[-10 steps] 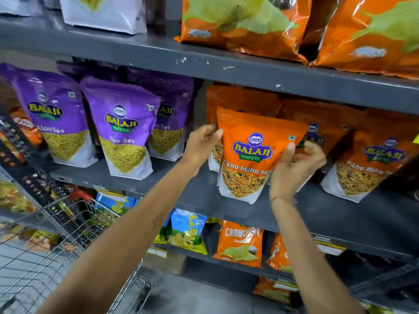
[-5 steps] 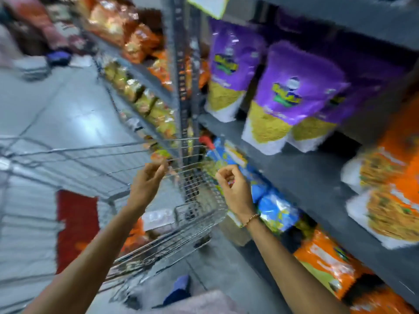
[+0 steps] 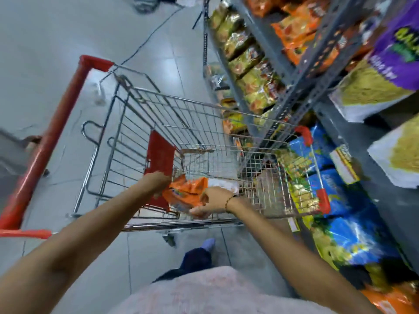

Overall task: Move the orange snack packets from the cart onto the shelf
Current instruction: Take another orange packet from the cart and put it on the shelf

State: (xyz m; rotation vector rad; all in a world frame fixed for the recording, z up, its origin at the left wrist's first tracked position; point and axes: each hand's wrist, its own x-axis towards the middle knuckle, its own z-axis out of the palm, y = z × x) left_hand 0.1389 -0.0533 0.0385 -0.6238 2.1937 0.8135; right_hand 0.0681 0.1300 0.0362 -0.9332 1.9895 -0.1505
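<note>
An orange snack packet (image 3: 187, 191) lies at the bottom of the wire shopping cart (image 3: 204, 114). Both my hands are down inside the cart on it. My left hand (image 3: 156, 183) curls over the packet's left end. My right hand (image 3: 209, 202) grips its right lower edge, a bracelet on the wrist. The packet's underside is hidden. The grey metal shelf (image 3: 367, 173) runs along the right, with purple packets (image 3: 385, 71) on it and a corner of another orange packet (image 3: 394, 300) at the bottom right.
The cart has a red handle (image 3: 52, 137) at left and a red flap (image 3: 159, 155) inside. Blue and yellow packets (image 3: 344, 234) fill the lowest shelf beside the cart. A further shelf bay (image 3: 249, 64) holds green-gold packets. My foot (image 3: 207, 244) stands on the grey tile floor.
My hands left the orange packet standing on the shelf, swung left and down, and now sit inside the cart closed on another orange packet. The view turned from the shelf to the cart.
</note>
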